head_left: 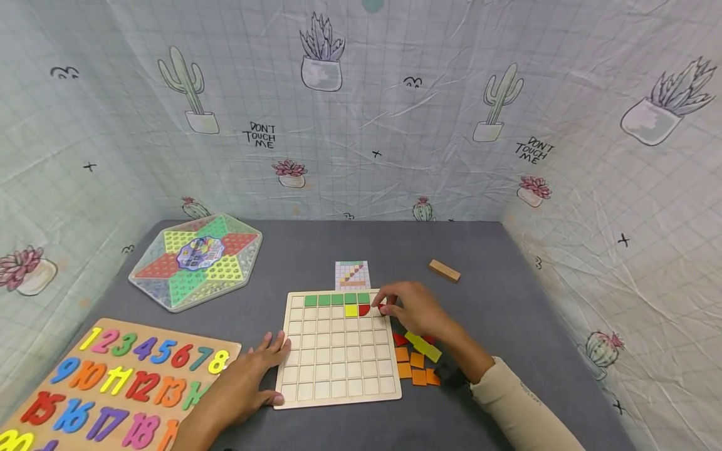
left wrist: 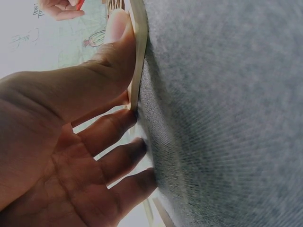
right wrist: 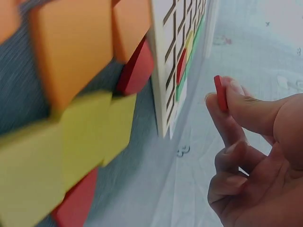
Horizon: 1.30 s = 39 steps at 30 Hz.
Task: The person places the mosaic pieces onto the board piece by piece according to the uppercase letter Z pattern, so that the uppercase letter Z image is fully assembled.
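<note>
A wooden grid board [head_left: 337, 357] lies on the dark table. Its top row holds several green squares [head_left: 337, 300]; just below are a yellow square [head_left: 351, 311] and a red quarter-circle piece [head_left: 364, 310]. My left hand [head_left: 239, 382] rests against the board's left edge, thumb by the near corner. In the left wrist view, the thumb [left wrist: 116, 35] touches the board's rim, with the fingers loosely extended. Over the board's upper right, my right hand [head_left: 417, 310] pinches another red piece [right wrist: 220, 93] between thumb and index finger, raised off the board.
Loose orange squares [head_left: 418, 377], yellow pieces [head_left: 424, 346] and red pieces [head_left: 400, 339] lie right of the board. Behind it are a pattern card [head_left: 344, 270] and a wooden block [head_left: 444, 270]. On the left are a star-patterned game board [head_left: 197, 260] and a number puzzle [head_left: 113, 382].
</note>
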Each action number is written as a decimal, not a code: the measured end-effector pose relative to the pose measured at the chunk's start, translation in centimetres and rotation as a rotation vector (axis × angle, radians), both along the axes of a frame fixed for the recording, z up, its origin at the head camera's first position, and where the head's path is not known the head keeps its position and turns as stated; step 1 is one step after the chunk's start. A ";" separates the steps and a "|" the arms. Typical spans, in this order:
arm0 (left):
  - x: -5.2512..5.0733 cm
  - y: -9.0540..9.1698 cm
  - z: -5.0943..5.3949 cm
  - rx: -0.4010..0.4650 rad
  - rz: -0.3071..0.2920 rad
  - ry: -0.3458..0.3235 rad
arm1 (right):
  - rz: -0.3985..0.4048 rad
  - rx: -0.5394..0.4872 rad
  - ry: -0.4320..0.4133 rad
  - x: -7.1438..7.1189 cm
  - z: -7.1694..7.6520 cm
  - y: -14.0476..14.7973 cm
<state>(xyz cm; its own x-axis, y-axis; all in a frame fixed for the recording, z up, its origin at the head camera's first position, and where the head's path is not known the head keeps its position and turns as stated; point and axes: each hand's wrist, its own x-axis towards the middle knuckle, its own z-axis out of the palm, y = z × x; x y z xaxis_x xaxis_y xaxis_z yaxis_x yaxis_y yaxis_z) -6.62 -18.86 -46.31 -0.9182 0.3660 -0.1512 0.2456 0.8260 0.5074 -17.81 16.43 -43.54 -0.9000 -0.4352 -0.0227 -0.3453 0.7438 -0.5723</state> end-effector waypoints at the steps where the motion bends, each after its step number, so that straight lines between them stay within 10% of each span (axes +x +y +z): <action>1: 0.0 0.0 0.0 0.001 -0.001 0.001 | 0.006 0.001 -0.003 0.0 0.0 -0.3; 17: 0.1 0.1 0.0 0.004 0.002 -0.004 | -0.036 -0.096 -0.063 -0.5 -1.5 -4.7; 27: 0.1 0.0 0.1 -0.005 -0.002 0.012 | -0.068 0.017 -0.061 -0.9 -1.8 -6.1; 39: 0.1 0.0 0.1 0.006 0.000 0.002 | 0.005 -0.082 -0.140 -1.2 -0.7 -4.3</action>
<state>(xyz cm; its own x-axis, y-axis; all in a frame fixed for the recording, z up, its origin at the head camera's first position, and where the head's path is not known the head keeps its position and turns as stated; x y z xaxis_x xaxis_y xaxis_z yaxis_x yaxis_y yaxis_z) -6.56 -18.90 -46.18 -0.9184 0.3673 -0.1474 0.2470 0.8230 0.5116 -19.04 12.15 -44.28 -0.8883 -0.4454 -0.1118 -0.2618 0.6912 -0.6736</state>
